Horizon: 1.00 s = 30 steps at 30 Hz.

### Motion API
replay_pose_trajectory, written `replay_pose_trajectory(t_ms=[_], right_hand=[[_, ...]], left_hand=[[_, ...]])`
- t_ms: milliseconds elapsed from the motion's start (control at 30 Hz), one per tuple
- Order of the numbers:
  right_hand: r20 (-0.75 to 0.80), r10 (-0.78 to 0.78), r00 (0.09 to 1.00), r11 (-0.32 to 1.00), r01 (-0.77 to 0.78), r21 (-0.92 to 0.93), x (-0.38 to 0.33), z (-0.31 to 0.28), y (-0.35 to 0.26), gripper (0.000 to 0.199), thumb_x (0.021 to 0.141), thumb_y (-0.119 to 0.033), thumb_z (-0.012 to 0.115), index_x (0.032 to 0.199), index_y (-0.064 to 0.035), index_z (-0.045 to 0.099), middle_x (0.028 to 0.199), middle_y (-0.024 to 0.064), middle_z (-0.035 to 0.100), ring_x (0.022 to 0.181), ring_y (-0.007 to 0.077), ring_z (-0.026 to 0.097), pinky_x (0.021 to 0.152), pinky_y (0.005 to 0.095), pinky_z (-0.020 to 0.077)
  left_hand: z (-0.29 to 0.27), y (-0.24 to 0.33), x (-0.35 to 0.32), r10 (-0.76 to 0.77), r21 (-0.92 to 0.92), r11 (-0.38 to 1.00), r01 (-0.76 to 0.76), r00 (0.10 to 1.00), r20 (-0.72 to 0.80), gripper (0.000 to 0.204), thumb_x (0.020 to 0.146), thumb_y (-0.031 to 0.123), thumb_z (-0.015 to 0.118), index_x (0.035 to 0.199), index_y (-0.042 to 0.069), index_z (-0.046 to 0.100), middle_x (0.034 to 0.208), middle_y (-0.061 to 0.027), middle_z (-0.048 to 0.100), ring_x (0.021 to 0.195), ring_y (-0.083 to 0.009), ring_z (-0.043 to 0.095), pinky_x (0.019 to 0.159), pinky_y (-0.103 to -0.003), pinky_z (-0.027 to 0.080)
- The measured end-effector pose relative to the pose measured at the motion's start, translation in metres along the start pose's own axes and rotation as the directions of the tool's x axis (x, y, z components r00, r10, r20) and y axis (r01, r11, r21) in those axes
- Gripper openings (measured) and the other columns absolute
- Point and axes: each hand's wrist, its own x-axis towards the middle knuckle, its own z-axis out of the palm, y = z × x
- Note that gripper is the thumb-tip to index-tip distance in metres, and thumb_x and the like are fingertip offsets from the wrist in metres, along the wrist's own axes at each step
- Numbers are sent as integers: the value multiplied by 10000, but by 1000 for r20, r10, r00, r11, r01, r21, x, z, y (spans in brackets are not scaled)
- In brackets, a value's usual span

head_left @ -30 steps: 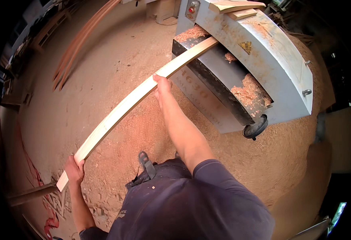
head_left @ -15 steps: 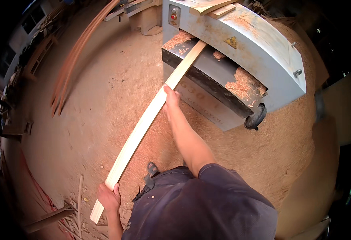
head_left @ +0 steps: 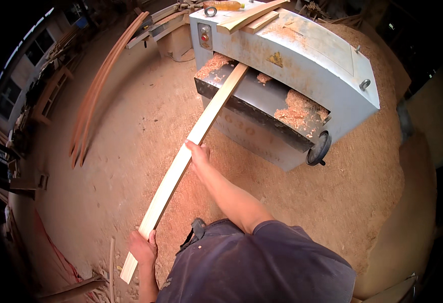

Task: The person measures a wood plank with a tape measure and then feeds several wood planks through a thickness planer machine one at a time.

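A long pale wooden board (head_left: 178, 164) slants up from the lower left, its far end inside the slot of a grey thickness planer (head_left: 247, 45). My left hand (head_left: 144, 247) is closed round the board close to its near end, the thumb on the right edge. Further up, my right hand (head_left: 199, 154) grips the right edge about midway along the visible length, thumb on top. The planer's dark metal bed (head_left: 259, 98) supports the board where it enters. Whatever part lies inside the machine is hidden.
Wood shavings (head_left: 300, 108) lie on the bed and across the floor. A black handwheel (head_left: 319, 148) juts from the planer's right side. Short boards (head_left: 252, 16) and an orange bottle (head_left: 229, 5) rest on top. Reddish strips (head_left: 103, 91) lean at left; scrap wood (head_left: 75, 290) lies lower left.
My right hand is further back along the board, nearer my left hand, which still holds the near end. The view has shifted, so the planer appears slightly lower and more to the left.
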Motion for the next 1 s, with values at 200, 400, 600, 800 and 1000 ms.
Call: replay_pose_trajectory(t_ms=[200,400,600,800,1000], right_hand=[[-18,-9,1000,1000,9,21,10,-2,-11,288,810,-64,711,1016,93,585,966,173,649,836,257,652,741,372,545],[-23,-17,1000,1000,17,18,12,0,-20,275,825,-47,699,1006,106,560,951,179,641,816,255,655,715,373,558],[16,-51,999,999,50,18,35,-9,-9,249,829,-50,690,1002,97,588,931,170,647,816,255,651,734,378,551],[-21,-42,999,999,42,-3,37,-3,-28,260,834,-50,682,1009,109,574,930,183,640,834,283,653,750,423,563],[-6,-84,996,996,84,43,60,-14,-40,282,834,-47,684,1040,117,583,960,187,646,858,284,651,785,412,553]], left_hand=[[0,12,6,36,6,999,-36,999,-32,573,872,540,574,887,-27,494,867,-229,516,866,-417,517,784,-508,414],[2,16,8,37,39,999,-35,999,-36,553,864,524,595,901,-21,511,884,-218,528,875,-407,525,791,-510,417],[-2,22,14,0,-5,1000,0,1000,-24,559,847,527,618,908,-22,528,883,-222,555,859,-416,544,783,-511,422],[-1,37,20,-9,-26,1000,8,998,-66,567,837,533,632,889,-22,530,865,-230,576,847,-421,557,766,-516,429],[3,56,31,-17,-61,998,16,1000,-5,594,844,575,606,867,-15,538,844,-213,582,822,-406,571,763,-510,441]])
